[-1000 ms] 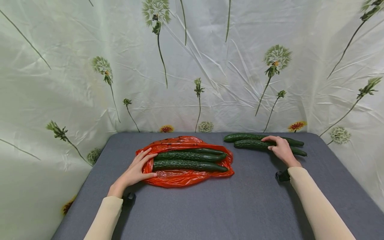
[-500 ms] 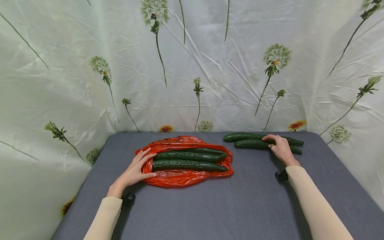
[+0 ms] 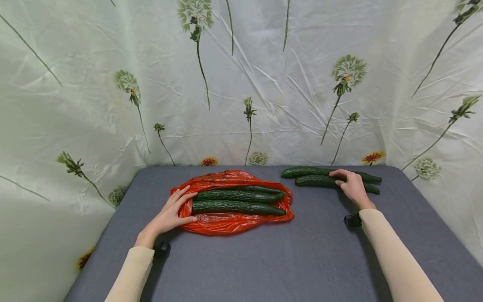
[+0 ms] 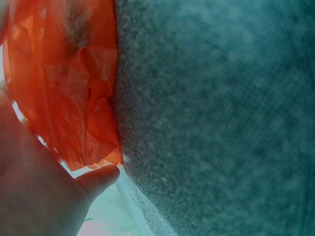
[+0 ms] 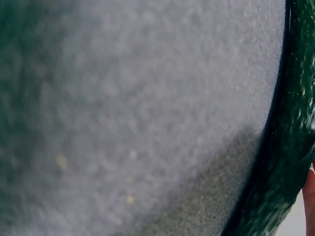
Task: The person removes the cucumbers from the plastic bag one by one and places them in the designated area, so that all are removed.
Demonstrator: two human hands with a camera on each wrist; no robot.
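Observation:
A red plastic bag (image 3: 230, 229) lies on the table, its mouth spread around dark green cucumbers (image 3: 239, 206); three show in it. My left hand (image 3: 166, 217) rests at the bag's left end, fingers spread along the rim and thumb at the near side. The left wrist view shows the thumb against the crumpled red plastic (image 4: 83, 93). To the right, two loose cucumbers lie side by side. My right hand (image 3: 354, 188) grips the nearer cucumber (image 3: 315, 181) with curled fingers, some of them hidden. The farther cucumber (image 3: 306, 171) lies just behind, partly covered by the fingers.
A grey cloth-covered table (image 3: 264, 264) spreads under everything. A pale curtain (image 3: 226, 134) printed with flowers hangs along its back edge and both sides. Black wrist cameras (image 3: 352, 221) sit below both wrists. The bag lies left of the loose cucumbers, with a gap between.
The nearer loose cucumber has shifted slightly at its right end, drawn a little back and to the left by my right hand. My left hand and the bag stay in place.

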